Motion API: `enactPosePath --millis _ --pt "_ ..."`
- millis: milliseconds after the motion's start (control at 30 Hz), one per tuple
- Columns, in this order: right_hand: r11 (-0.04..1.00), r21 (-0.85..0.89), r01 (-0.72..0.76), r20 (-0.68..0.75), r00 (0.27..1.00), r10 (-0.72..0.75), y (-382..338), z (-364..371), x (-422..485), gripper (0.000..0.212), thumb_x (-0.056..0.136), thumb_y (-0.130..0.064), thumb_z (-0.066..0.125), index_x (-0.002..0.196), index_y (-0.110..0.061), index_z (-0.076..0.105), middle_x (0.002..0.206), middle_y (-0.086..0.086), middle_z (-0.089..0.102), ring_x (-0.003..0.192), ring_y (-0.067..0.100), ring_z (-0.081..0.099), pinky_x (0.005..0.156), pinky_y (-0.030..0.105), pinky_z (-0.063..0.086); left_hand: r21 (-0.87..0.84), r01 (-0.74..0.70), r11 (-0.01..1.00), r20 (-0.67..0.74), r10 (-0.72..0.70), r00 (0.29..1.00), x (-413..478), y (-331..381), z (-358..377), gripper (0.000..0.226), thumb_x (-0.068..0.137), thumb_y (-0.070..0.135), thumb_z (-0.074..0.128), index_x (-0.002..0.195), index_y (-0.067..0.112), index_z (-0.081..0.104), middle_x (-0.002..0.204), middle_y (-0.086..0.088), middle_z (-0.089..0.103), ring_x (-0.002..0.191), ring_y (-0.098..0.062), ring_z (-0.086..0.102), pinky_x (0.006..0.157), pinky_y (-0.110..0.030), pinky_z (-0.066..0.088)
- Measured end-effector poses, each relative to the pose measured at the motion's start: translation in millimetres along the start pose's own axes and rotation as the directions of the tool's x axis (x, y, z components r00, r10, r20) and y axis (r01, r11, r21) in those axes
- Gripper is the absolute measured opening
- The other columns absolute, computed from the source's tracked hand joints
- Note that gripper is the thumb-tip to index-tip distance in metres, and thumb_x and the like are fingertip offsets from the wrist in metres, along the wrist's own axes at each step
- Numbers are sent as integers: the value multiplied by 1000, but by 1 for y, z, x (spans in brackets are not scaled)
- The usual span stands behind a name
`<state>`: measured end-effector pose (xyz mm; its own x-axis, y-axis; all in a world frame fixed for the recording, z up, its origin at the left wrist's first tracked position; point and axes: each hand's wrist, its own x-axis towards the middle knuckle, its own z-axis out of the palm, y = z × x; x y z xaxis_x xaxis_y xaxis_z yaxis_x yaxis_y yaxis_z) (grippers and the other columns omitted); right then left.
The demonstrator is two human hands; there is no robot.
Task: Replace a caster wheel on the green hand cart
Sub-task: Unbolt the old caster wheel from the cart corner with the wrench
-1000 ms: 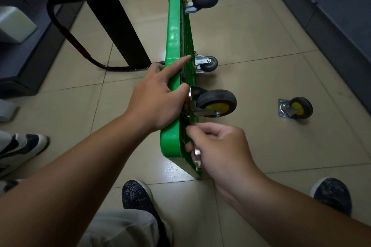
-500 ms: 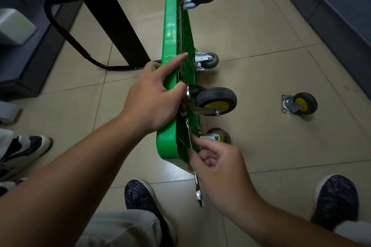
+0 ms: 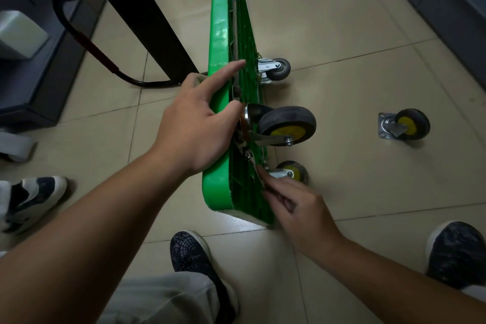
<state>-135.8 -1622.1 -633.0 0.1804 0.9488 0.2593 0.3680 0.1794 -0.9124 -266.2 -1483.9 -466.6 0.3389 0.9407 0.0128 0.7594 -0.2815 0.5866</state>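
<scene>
We see the green cart standing on edge, its length running away from us, wheels pointing right; the left hand grips its top rim, the right hand pinches a wrench.

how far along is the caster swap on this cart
Done: a loose caster lies on the floor. In hand: left hand grips the green cart beside the mounted caster; right hand holds a wrench right beside it. Left: probably finish tightening, then stand the cart upright.

Five casters, one cart, perhaps one wrench
</scene>
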Motion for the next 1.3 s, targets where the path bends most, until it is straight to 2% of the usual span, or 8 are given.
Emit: enactPosePath --millis 233,400,600,667,767,933,1167,1300 --pt "991 -121 55 13 998 -54 15 -2 25 49 88 5 73 135 -9 66 89 -14 60 82 -11 52 78 1 37 -6 17 1000 8 -17 1000 -1 4 -1 64 84 48 46 146 64 39 123 5 46 104 -8 52 90 -40 54" --pt "988 -155 0 91 996 15 18 -6 45 41 91 -3 73 131 -13 70 109 9 73 99 26 70 88 37 57 -10 24 1000 19 -24 1000 -2 5 -1 64 84 49 46 146 64 39 125 5 45 106 -9 51 92 -42 54" --pt "972 -233 -26 230 970 81 20 -36 24 36 90 -2 73 123 -18 73 90 0 67 82 13 64 73 33 53 -11 17 1000 7 -17 1000 -2 6 -1 63 84 51 45 144 67 38 122 9 46 103 -11 51 93 -41 52" --pt "982 -157 -104 289 946 146 4 -50 9 51 90 -6 76 127 -39 67 81 -13 60 72 1 58 70 20 49 -3 12 1000 -2 -12 1000 -2 5 -1 62 84 52 44 144 68 37 121 9 45 102 -13 51 91 -37 50" --pt "956 14 -294 354 896 270 -30 -59 -8 68 91 -11 75 137 -56 55 76 -4 58 65 0 50 65 17 45 6 0 1000 7 0 1000 -1 1 0 60 89 52 46 146 67 35 124 8 45 107 -16 52 86 -34 46" --pt "825 287 -487 178 873 453 -82 -51 -7 39 89 -3 75 119 -27 74 63 5 67 56 10 53 54 17 43 43 -16 999 -23 17 1000 1 -2 2 55 99 44 53 146 67 35 129 6 47 104 -13 47 85 -29 35" --pt "671 478 -568 43 777 627 -107 -39 17 21 92 -12 73 113 -17 75 62 2 71 37 2 41 40 11 34 52 -26 998 -20 27 999 1 -2 2 54 100 45 54 147 64 36 125 7 46 103 -14 48 83 -29 36" --pt "587 554 -590 63 733 677 -111 -27 23 21 91 -13 73 112 -13 77 63 5 70 57 15 53 51 18 43 46 -34 998 -17 35 999 1 -2 2 53 100 45 53 147 63 37 123 6 46 102 -15 50 82 -29 37"
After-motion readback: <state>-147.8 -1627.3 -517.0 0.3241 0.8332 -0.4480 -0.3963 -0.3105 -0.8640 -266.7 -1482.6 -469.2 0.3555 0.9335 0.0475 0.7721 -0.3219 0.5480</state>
